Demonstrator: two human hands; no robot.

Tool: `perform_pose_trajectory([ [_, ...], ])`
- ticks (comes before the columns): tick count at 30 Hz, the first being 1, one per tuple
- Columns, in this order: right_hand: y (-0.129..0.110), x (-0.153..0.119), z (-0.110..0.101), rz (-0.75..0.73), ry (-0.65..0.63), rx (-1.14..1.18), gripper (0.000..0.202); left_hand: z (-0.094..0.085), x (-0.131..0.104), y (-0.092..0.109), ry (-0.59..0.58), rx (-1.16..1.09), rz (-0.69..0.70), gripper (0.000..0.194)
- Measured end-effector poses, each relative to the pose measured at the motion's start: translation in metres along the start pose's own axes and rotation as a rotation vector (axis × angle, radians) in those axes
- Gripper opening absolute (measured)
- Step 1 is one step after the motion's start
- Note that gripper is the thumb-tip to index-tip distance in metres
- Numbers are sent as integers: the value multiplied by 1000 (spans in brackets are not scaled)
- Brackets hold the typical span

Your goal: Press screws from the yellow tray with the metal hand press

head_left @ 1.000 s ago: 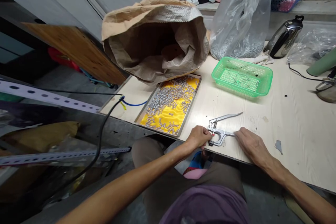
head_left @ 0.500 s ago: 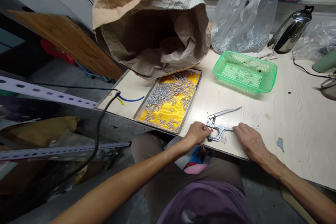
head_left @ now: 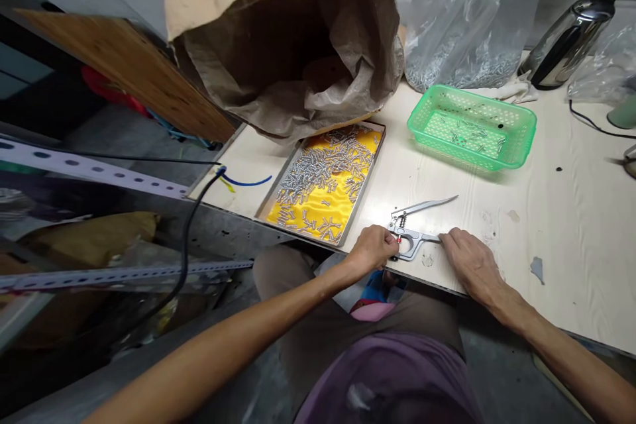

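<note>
Silver hand pliers with a round-throated jaw and a spring (head_left: 420,240) lie at the table's front edge, their two handles spread apart and pointing right. My right hand (head_left: 470,260) is closed around the end of the lower handle. At the jaw, my left hand (head_left: 373,249) pinches with thumb and fingertips beside a small red part (head_left: 399,239). What those fingertips hold, if anything, is too small to make out. Left of the pliers, a shallow tray (head_left: 361,201) lined with yellow cloth carries many small silver screw-like pieces (head_left: 318,169).
A green perforated basket (head_left: 462,158) with a few small metal pieces stands behind the pliers. A large open paper sack (head_left: 278,99) overhangs the tray's back. Farther back are a clear bag of metal pieces (head_left: 472,33) and a steel kettle (head_left: 571,40). A black cable (head_left: 185,245) hangs at left.
The view has shifted slightly, lowering the camera's aim. Both hands keep their places on the pliers, with the left fingertips still at the jaw; the handles remain spread.
</note>
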State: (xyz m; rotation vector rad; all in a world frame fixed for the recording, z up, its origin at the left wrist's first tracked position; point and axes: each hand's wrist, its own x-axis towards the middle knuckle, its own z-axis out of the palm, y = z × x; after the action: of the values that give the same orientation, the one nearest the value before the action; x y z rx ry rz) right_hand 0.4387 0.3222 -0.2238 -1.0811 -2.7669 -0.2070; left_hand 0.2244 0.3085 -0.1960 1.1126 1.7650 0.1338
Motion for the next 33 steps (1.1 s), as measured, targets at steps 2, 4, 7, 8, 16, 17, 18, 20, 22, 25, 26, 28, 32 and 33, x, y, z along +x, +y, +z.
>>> perform_pose_trajectory([
  [2,0,-1,-1,4,-44,30,26,-1,-1,3,-46,-30,-43,16],
  [4,0,0,-3,12,-103,52,26,-1,-1,4,-65,-62,-73,17],
  [7,6,4,-8,26,-187,107,18,0,1,1,-46,-88,-88,13],
  [8,10,8,-9,18,-203,136,11,1,2,-1,-38,-86,-90,12],
  [16,44,50,-2,-104,-293,132,89,4,2,-5,-40,-65,-57,17],
  [17,45,54,0,-105,-325,134,92,4,0,-4,-33,-68,-61,18],
  [18,45,56,0,-103,-347,136,95,4,-1,-3,-31,-74,-64,18],
  [20,44,59,-1,-99,-350,145,95,4,-2,-2,-32,-88,-63,19],
  [22,43,59,-4,-108,-331,155,89,5,-1,-4,-40,-99,-51,19],
  [25,41,58,-8,-102,-335,141,74,5,2,-8,-35,-124,-53,18],
  [26,40,57,-8,-95,-339,133,68,5,2,-10,-34,-129,-63,17],
  [28,38,54,-8,-80,-339,131,59,6,-2,-13,-19,-86,-63,18],
  [32,34,48,-8,-64,-326,163,45,9,-15,-8,247,239,213,17],
  [33,33,47,-9,-64,-324,164,42,11,-17,-5,319,338,320,16],
])
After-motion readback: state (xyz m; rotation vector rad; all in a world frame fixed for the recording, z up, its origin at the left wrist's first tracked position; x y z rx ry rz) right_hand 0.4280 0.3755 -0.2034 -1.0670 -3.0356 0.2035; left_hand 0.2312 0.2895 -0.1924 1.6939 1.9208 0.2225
